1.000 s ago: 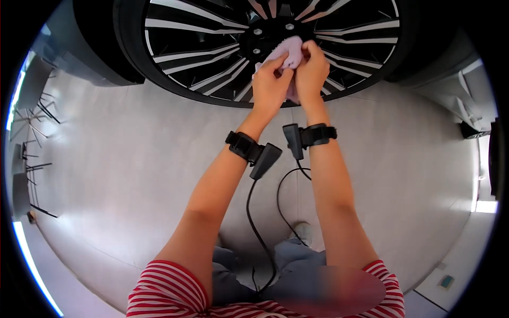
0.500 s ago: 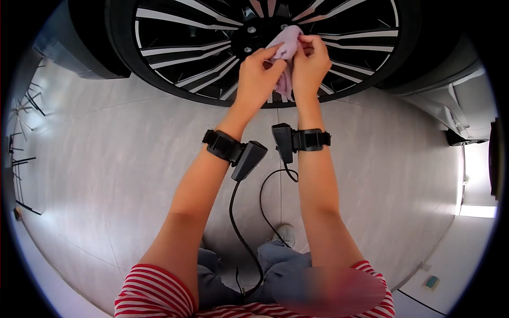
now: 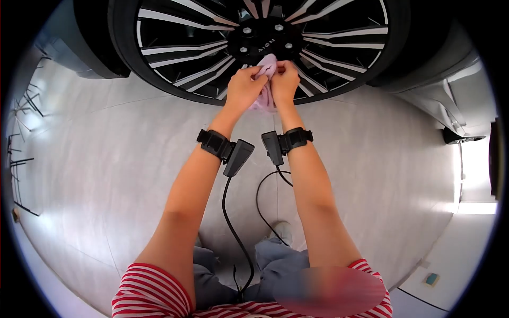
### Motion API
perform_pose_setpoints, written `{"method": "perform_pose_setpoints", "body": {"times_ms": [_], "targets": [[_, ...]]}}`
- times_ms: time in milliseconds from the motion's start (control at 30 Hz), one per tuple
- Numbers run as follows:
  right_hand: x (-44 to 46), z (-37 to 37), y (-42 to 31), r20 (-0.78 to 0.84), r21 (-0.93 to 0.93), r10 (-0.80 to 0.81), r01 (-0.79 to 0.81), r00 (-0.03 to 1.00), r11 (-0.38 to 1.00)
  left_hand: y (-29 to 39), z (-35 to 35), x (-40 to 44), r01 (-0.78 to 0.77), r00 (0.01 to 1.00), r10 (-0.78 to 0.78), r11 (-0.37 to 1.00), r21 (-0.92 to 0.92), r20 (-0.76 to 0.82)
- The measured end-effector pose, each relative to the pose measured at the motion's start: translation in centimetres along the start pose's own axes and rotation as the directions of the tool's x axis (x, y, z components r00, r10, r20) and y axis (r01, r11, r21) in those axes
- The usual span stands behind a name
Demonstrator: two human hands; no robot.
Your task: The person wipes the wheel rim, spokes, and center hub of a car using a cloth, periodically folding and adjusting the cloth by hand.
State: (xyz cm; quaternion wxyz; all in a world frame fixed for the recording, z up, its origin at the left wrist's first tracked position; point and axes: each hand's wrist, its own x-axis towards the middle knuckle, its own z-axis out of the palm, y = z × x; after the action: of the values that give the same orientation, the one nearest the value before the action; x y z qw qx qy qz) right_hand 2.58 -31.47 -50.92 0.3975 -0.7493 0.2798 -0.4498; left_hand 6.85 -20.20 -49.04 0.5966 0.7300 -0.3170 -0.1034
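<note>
A bunched pink cloth (image 3: pixel 266 68) hangs between my two hands, in front of the lower part of a car wheel (image 3: pixel 209 50). My left hand (image 3: pixel 245 87) pinches the cloth from the left. On the other side, my right hand (image 3: pixel 284 84) grips it, fingers curled. The cloth's lower end droops below my fingers. Black and silver spokes fan out behind my hands, and the hub (image 3: pixel 265 40) with its lug nuts and lettering shows just above the cloth. Whether the cloth touches a spoke I cannot tell.
Black wrist straps with box-shaped devices (image 3: pixel 238 158) sit on both forearms, trailing cables (image 3: pixel 229 217) toward my lap. Car bodywork (image 3: pixel 429 95) flanks the wheel on the right. Thin-legged stands (image 3: pixel 21 153) are at the far left of the grey floor (image 3: pixel 132 159).
Both hands and the cloth have moved down and to the left, away from the hub. The hub's lettering and nuts, partly covered before, now show.
</note>
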Motion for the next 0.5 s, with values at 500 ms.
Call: {"method": "perform_pose_setpoints", "body": {"times_ms": [500], "targets": [[-2.1, 4.0, -2.0, 0.046, -0.091, -0.204, 0.208, 0.978, 0.974, -1.8, -1.1, -0.3, 0.077, 0.945, -0.016, 0.981, 0.176, -0.327]]}}
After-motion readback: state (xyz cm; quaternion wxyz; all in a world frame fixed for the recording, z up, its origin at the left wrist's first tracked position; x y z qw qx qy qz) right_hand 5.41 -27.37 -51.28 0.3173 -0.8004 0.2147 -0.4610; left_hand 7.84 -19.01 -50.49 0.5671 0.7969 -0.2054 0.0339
